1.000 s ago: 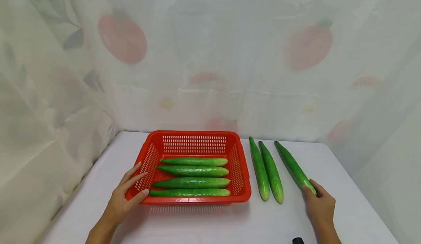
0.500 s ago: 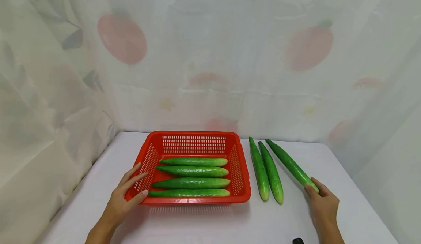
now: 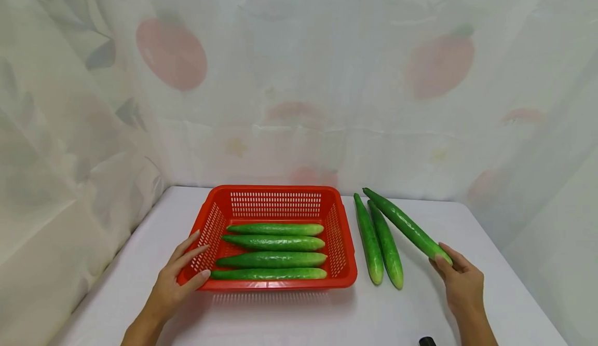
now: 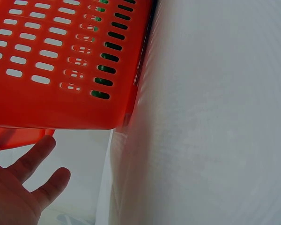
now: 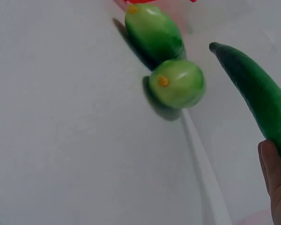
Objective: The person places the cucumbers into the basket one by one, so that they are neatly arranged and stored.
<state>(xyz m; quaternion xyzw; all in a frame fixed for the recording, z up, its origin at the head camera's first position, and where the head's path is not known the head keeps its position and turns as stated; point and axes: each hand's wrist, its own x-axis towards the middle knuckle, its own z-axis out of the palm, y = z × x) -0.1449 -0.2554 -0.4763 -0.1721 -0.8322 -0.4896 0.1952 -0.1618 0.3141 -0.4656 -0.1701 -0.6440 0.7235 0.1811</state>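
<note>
My right hand (image 3: 463, 284) grips the pale near end of a cucumber (image 3: 405, 224), whose dark tip points up and to the left. In the right wrist view this cucumber (image 5: 255, 89) is raised off the table. Two more cucumbers lie side by side left of it, one cucumber (image 3: 370, 245) nearer the basket and another cucumber (image 3: 386, 247). My left hand (image 3: 170, 284) touches the left front corner of the red basket (image 3: 275, 284), fingers spread and fairly straight, thumb at the rim. Several cucumbers (image 3: 273, 242) lie crosswise in the basket, tips to the left.
A white-covered table (image 3: 364, 315) carries everything. A printed curtain (image 3: 299, 76) stands behind it and similar sheets flank both sides. A small black object (image 3: 427, 341) shows at the bottom edge, beside my right forearm.
My right hand has lifted the cucumber, and its dark tip has swung left until it is above the neighbouring cucumber. The left hand and the basket have stayed in place.
</note>
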